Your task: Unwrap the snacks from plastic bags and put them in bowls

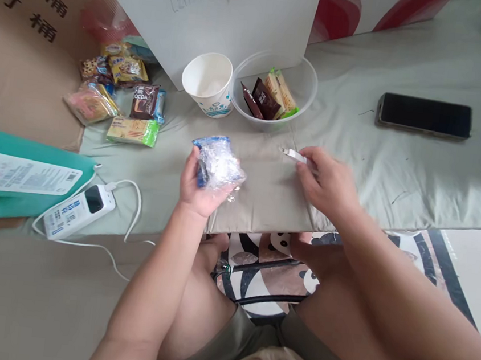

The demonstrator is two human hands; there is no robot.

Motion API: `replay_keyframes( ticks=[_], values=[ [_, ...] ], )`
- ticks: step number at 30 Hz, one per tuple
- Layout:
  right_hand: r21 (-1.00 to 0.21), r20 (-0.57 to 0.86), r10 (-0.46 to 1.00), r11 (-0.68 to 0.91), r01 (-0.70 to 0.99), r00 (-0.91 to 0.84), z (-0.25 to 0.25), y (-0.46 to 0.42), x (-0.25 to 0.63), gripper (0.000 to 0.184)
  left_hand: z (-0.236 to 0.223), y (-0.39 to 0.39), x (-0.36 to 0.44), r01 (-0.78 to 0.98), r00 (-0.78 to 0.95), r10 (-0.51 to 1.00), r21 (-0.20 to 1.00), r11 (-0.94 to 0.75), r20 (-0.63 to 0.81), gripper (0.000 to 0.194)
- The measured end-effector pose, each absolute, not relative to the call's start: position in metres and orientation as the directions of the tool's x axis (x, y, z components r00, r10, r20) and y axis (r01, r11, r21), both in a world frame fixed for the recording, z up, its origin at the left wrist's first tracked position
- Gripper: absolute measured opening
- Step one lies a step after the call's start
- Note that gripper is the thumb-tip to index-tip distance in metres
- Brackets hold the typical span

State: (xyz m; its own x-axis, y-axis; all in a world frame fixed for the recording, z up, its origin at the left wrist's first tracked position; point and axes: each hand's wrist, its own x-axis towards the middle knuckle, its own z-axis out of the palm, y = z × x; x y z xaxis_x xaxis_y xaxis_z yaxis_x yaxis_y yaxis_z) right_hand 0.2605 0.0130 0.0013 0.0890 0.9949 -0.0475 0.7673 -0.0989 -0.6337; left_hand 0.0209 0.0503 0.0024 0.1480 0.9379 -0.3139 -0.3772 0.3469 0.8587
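Note:
My left hand grips a shiny packet with crinkled clear plastic and blue edges; glare hides what is inside. A slim white utility knife with a short metal tip is pinched in my right hand, its tip pointing left, apart from the packet. Behind my hands stand a white paper cup and a clear plastic bowl. In the bowl lie brown snack packets and yellow-green cracker packets.
Several wrapped snacks lie by a cardboard box. A white power bank with a cable rests at the left edge, beside a teal container. A phone lies on the right; a white box stands behind.

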Motion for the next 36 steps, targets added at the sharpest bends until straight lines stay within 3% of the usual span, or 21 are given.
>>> replay_keyframes(
  ticks=[3, 6, 11, 15, 23, 28, 30, 32, 34, 36],
  values=[
    [-0.883, -0.084, 0.995, -0.047, 0.468, -0.059, 0.006, 0.007, 0.242, 0.028, 0.002, 0.051, 0.021, -0.363, 0.156, 0.926, 0.852, 0.378, -0.345, 0.049],
    [-0.967, -0.167, 0.975, -0.134, 0.216, -0.145, 0.009, 0.001, 0.223, 0.029, 0.000, 0.049, 0.022, -0.336, 0.182, 0.933, 0.872, 0.356, -0.311, 0.058],
    [-0.895, -0.379, 0.877, -0.429, -0.124, -0.297, 0.013, -0.001, 0.200, 0.032, -0.009, 0.043, 0.024, -0.196, 0.181, 0.971, 0.962, 0.192, -0.157, 0.066],
    [-0.835, -0.445, 0.840, -0.515, -0.195, -0.310, 0.014, -0.002, 0.194, 0.030, -0.019, 0.043, 0.027, -0.240, 0.242, 0.969, 0.964, 0.118, -0.058, 0.066],
    [-0.861, -0.460, 0.817, -0.506, -0.048, -0.348, 0.009, -0.006, 0.193, 0.028, -0.014, 0.046, 0.018, -0.379, 0.170, 0.985, 0.921, 0.088, -0.024, 0.062],
    [-0.850, -0.520, 0.740, -0.500, 0.167, -0.427, 0.010, -0.007, 0.195, 0.027, 0.007, 0.053, -0.002, -0.459, 0.007, 0.996, 0.885, 0.081, -0.088, 0.043],
    [-0.881, -0.456, 0.814, -0.353, 0.317, -0.360, 0.012, -0.004, 0.202, 0.032, 0.007, 0.056, -0.006, -0.446, -0.061, 0.993, 0.892, 0.065, -0.103, 0.038],
    [-0.844, -0.291, 0.936, -0.155, 0.514, -0.195, 0.012, 0.001, 0.213, 0.034, 0.001, 0.056, -0.005, -0.403, -0.105, 0.990, 0.914, 0.040, -0.090, 0.039],
    [-0.707, -0.127, 0.992, -0.070, 0.704, -0.028, 0.008, 0.007, 0.228, 0.028, -0.009, 0.053, 0.001, -0.315, -0.126, 0.989, 0.949, 0.032, -0.075, 0.046],
    [-0.573, -0.058, 0.996, -0.091, 0.814, 0.071, 0.001, 0.014, 0.243, 0.032, -0.017, 0.046, 0.009, -0.125, -0.109, 0.992, 0.991, 0.055, -0.069, 0.048]
  ],
)
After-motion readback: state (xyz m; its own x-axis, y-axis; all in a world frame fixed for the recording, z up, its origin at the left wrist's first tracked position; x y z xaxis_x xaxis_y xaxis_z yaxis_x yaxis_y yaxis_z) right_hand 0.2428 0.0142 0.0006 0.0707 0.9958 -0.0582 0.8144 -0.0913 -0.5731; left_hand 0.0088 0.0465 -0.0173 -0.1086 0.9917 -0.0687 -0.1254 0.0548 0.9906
